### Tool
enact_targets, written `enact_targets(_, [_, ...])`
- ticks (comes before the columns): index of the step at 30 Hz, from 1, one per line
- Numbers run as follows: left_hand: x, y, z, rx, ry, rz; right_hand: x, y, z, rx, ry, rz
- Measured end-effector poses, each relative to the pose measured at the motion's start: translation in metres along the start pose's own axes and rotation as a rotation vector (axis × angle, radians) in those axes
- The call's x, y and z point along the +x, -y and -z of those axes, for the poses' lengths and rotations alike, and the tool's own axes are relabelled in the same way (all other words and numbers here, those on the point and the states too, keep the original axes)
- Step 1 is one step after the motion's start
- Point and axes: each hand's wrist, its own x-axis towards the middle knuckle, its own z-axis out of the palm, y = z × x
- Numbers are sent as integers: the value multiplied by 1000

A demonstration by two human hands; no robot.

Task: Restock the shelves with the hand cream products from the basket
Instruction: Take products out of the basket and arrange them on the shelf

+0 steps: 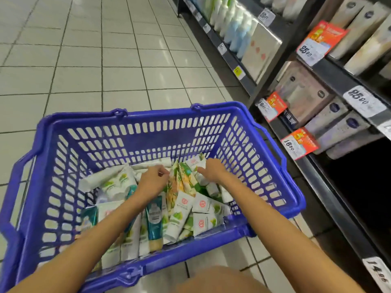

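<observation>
Perforated blue plastic basket (135, 132), glossy tubes (155, 216), shiny glazed floor tiles (84, 60)

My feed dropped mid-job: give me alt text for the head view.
Both hands, left hand and right hand, reach into a blue basket full of hand cream tubes, sorting through them. Stocked shelves run along the right, above a tiled floor.

blue basket (135, 125) open-topped, tubes (179, 212) crowding its floor, shelves (330, 68) packed, lowest bay dark

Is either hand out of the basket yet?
No, the left hand and right hand are both down inside the blue basket, among the tubes.
</observation>
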Motion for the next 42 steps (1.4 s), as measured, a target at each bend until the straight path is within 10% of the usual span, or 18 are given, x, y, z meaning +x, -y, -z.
enact_targets(6, [-6,8,-36,626,302,-90,29,6,-27,-279,107,-42])
enact_targets(12, [-27,21,-69,766,416,-79,16,4,-2,341,323,-283])
enact_targets(18, [-14,5,-38,-90,633,163,-6,16,30,878,390,-255])
enact_targets(22, [-5,-57,-2,-622,442,167,-28,16,67,1017,239,-111])
enact_targets(32, [-23,-237,-44,-621,452,-338,-110,-73,178,1535,-65,347])
enact_targets(42, [-121,-299,-198,-689,885,-546,-289,-250,204,1260,-370,169])
